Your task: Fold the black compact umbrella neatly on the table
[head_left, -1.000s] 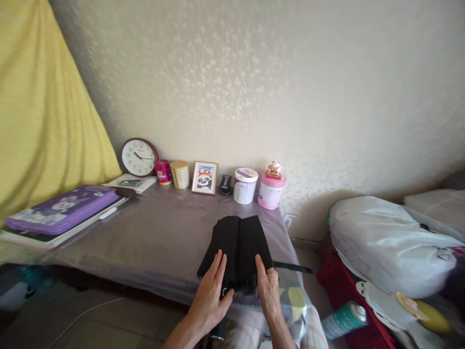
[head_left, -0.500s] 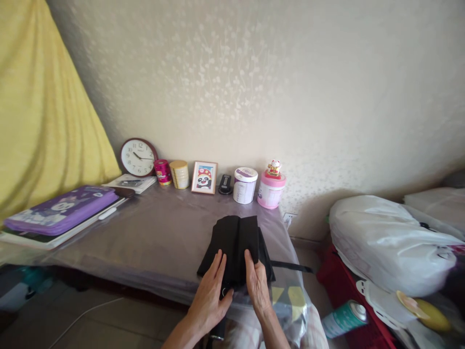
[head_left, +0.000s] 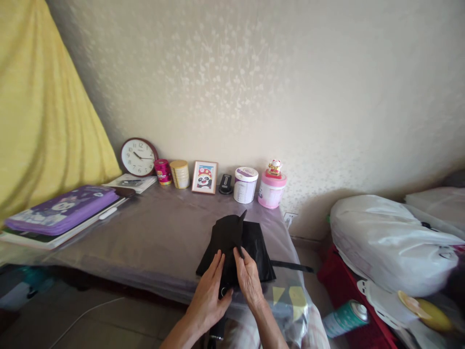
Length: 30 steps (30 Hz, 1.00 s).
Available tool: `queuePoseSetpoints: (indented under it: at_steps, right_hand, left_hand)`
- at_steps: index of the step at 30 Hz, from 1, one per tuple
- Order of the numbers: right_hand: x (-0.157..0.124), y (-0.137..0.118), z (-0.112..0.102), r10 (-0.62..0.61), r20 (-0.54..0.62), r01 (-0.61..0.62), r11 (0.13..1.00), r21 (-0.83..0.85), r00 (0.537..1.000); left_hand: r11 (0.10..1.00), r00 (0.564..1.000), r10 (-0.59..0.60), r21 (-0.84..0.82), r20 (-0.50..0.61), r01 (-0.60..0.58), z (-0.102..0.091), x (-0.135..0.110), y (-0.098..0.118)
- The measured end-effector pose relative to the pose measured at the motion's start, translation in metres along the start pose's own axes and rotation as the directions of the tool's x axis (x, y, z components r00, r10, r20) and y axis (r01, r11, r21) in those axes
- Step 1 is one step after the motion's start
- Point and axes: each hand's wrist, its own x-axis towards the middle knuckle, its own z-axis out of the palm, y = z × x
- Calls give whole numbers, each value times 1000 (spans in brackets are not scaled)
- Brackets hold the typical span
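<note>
A black folding umbrella (head_left: pixel 225 232) lies at the near right of the table, its canopy fabric loose and pointing away from me. Its handle with a round button comes toward me, and the black closing strap (head_left: pixel 292 266) stretches out to the right. My left hand (head_left: pixel 210 286) is closed over the near left part, fingers on the fabric and thumb by the button. My right hand (head_left: pixel 249 278) pinches a raised fold of the canopy between thumb and fingers. Another flap lies flat to the right of that fold.
Along the wall stand a clock (head_left: pixel 138 156), a framed panda picture (head_left: pixel 205 178), a white tub (head_left: pixel 245 185) and a pink tub (head_left: pixel 271 191) topped with a cat figurine. A purple case (head_left: pixel 61 211) lies at left. A white bag (head_left: pixel 388 245) and spray can (head_left: pixel 347 319) are at right.
My right hand has moved left, carrying a canopy fold over toward my left hand. The fold now stands up, baring the flap at right. My left hand has barely moved.
</note>
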Motion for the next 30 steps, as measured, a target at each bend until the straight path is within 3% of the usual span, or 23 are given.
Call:
queuePoseSetpoints:
  at_steps: [4, 9, 17, 23, 27, 30]
  right_hand:
    - [-5, 10, 4, -149, 19, 149, 965, -216, 989]
    - [-17, 21, 9, -284, 73, 291, 887, -358, 956]
    - [-21, 33, 19, -315, -31, 274, 867, -417, 949]
    - [-13, 40, 17, -116, -223, 33, 938, -344, 968]
    - [-10, 50, 12, 114, -348, -158, 982, -101, 931]
    - [-9, 45, -5, 265, -322, -243, 964, 105, 909]
  left_hand:
    - [999, 999, 32, 3, -39, -32, 4, 1, -2]
    - [1000, 997, 30, 5, -66, -30, 1, 3, 0]
    - [1000, 999, 30, 8, -43, -30, -11, 3, -2]
    - [999, 998, 19, 43, -51, -17, -12, 1, 1]
    - [999, 999, 14, 48, -47, -11, -15, 2, 5]
    - [999, 1000, 8, 50, -24, -7, -17, 3, 5]
